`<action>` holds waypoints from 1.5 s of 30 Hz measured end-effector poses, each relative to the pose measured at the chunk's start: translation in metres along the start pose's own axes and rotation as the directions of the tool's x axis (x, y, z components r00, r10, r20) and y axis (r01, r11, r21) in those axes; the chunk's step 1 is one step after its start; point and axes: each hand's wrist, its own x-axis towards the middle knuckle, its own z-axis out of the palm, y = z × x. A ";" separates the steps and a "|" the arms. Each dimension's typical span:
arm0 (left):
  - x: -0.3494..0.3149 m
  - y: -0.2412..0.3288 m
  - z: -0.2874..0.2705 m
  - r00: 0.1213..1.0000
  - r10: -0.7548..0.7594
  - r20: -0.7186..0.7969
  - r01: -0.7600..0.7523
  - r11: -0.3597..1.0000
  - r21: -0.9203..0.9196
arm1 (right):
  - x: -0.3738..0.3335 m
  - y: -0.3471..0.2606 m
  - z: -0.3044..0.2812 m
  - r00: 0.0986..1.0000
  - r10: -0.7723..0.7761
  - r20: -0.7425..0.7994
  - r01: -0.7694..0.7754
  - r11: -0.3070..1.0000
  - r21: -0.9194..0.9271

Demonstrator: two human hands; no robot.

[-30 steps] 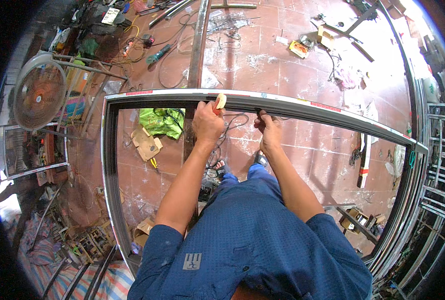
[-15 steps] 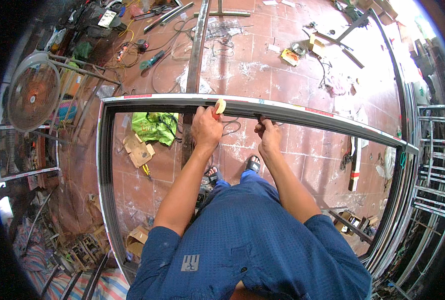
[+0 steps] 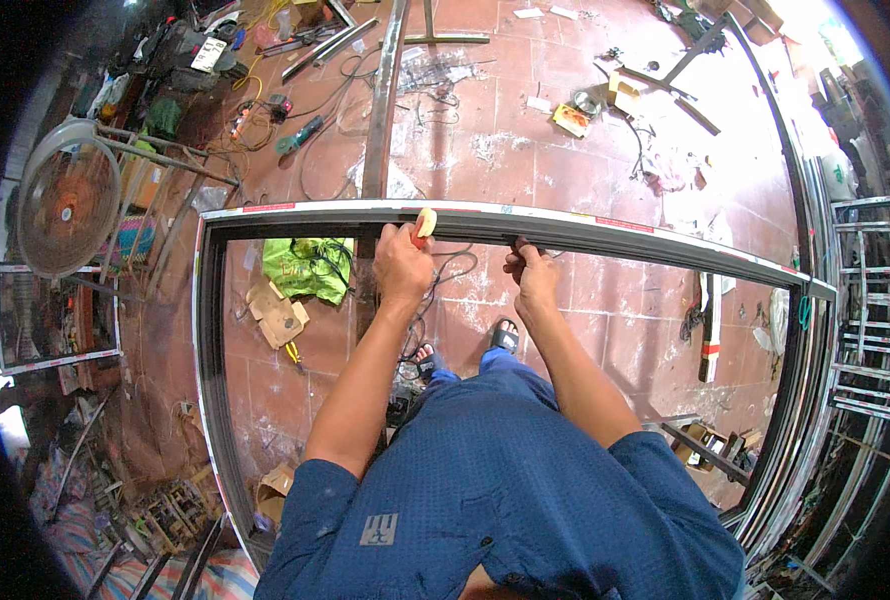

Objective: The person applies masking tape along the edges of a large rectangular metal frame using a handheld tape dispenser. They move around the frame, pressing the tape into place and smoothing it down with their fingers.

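Yellow and red object (image 3: 425, 226), exact kind unclear, gripped in the tightly curled fingers of the left hand (image 3: 403, 267), at the far rail of a large rectangular dark metal frame (image 3: 315, 213) edged with white and red film. Right hand (image 3: 536, 276) farther along the same rail, at its inner side, thumb and fingertips drawn nearly together; cannot tell whether anything is pinched between them. Through the frame's opening, on a reddish tiled floor (image 3: 615, 320): bright green plastic bag (image 3: 290, 268) near the far left corner, flat brown cardboard piece (image 3: 277, 315) just nearer, white red-banded strip (image 3: 709, 325) toward the right edge. Beyond the far rail, teal and black power tool (image 3: 300, 135). Outside the left edge, round grey caged fan (image 3: 67, 195).
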 end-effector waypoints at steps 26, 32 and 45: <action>0.001 -0.012 0.015 0.989 0.107 -0.104 -0.112 0.993 -0.042 | 0.079 -0.094 -0.199 0.991 -0.024 -0.130 0.034 0.997 0.074; 0.002 -0.009 0.006 0.997 0.066 -0.029 -0.066 0.998 0.014 | 0.112 -0.129 -0.279 0.892 -0.146 -0.429 0.240 0.955 0.175; 0.003 -0.011 0.006 0.995 0.082 -0.055 -0.080 0.996 0.038 | -0.017 0.042 0.029 0.963 0.033 0.267 -0.055 0.996 0.073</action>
